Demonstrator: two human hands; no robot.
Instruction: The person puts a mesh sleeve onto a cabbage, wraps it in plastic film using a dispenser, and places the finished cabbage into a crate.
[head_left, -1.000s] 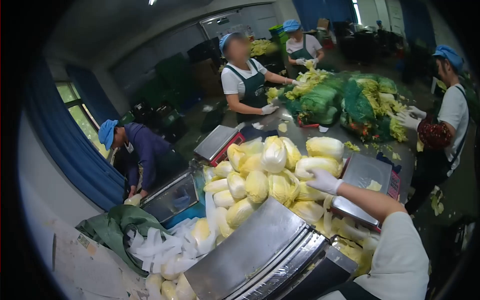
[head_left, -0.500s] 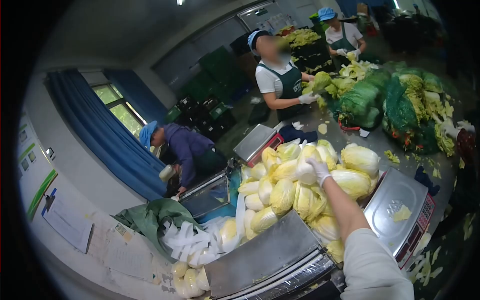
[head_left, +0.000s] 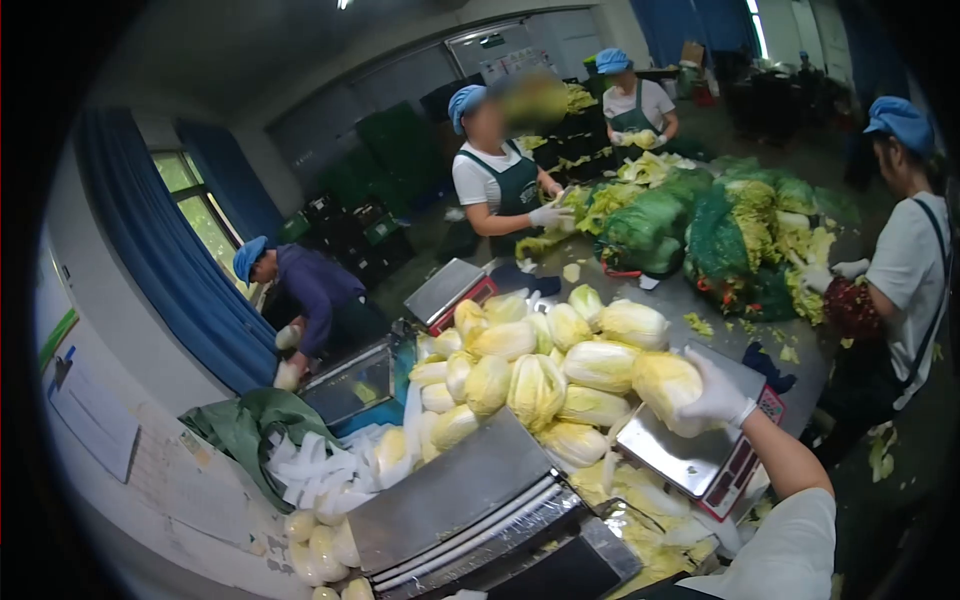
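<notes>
My right hand [head_left: 718, 392], in a white glove, is closed around a napa cabbage [head_left: 667, 386]. The cabbage lies on its side in the grip and overlaps the upper left part of a flat metal weighing scale [head_left: 665, 452] with a red keypad side. To its left is a large pile of trimmed napa cabbages [head_left: 538, 390], pale yellow and white. Below the scale, loose cabbage leaves [head_left: 650, 510] are scattered. My left hand is out of view.
A metal wrapping machine [head_left: 450, 500] stands in front. White foam strips [head_left: 320, 465] and wrapped cabbages [head_left: 325, 550] lie left. A second scale [head_left: 445, 292] and green net sacks [head_left: 735, 235] are farther back. Co-workers [head_left: 505, 185] [head_left: 310, 300] [head_left: 640, 105] [head_left: 905, 260] stand around the table.
My right hand has moved from the top of the pile to the right, and now has a cabbage over the scale. The view has swung right, bringing in another co-worker.
</notes>
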